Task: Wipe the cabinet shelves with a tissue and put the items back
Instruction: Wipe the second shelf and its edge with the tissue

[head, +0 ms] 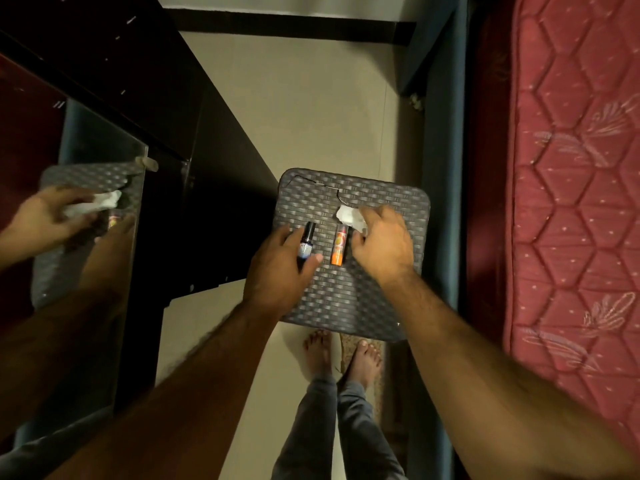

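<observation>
Now left hand (277, 268) grasping dark blue bottle (306, 245); upright orange tube (338, 245) just beside, nearer tissue-clutching right hand (381, 244), mid woven grey stool (346, 299).

Grey woven stool (346, 299) stood directly under the grip, top cracked near its far edge. Red quilted mattress (571, 202) lay well right of the grip on a blue bed frame (440, 168). Beige floor tiles (294, 109) stretched beyond the grip. Mirror panel (86, 209) stood left of it. Bare feet (341, 355) just below it, in grey trousers (332, 427).
</observation>
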A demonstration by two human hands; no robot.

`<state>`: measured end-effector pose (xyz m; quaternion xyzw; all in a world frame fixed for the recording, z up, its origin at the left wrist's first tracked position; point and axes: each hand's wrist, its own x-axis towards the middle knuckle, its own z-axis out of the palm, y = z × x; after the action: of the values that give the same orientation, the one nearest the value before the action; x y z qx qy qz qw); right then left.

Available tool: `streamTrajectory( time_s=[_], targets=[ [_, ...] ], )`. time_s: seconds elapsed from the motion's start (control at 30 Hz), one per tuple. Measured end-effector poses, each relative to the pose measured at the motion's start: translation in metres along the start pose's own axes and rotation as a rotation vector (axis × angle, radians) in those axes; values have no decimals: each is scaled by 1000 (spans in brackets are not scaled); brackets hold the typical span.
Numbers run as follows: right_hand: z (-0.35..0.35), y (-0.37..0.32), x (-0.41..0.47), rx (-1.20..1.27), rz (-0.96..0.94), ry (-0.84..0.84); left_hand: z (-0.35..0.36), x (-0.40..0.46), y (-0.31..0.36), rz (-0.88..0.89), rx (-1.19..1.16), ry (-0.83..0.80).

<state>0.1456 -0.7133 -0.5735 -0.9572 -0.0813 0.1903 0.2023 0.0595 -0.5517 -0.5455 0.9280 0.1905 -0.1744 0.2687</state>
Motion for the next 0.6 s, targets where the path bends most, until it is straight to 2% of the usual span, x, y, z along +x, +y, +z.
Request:
streamTrajectory(
  time_s=[0.1,0.2,0.3,0.47,0.6],
  targets=[
    [-6,1,-15,78,45,113,-2,4,2,-41,16,101],
    [-6,-4,-35,126,99,182,0,10,5,-82,23,106],
    [-1,-14,-47,150,154,162,3,17,9,-129,27,78],
    [17,-28,-36,158,325,-14,12,29,8,-175,84,26],
    [26,-31,-19,106,397,-7,16,34,6,-190,98,10]
  ],
)
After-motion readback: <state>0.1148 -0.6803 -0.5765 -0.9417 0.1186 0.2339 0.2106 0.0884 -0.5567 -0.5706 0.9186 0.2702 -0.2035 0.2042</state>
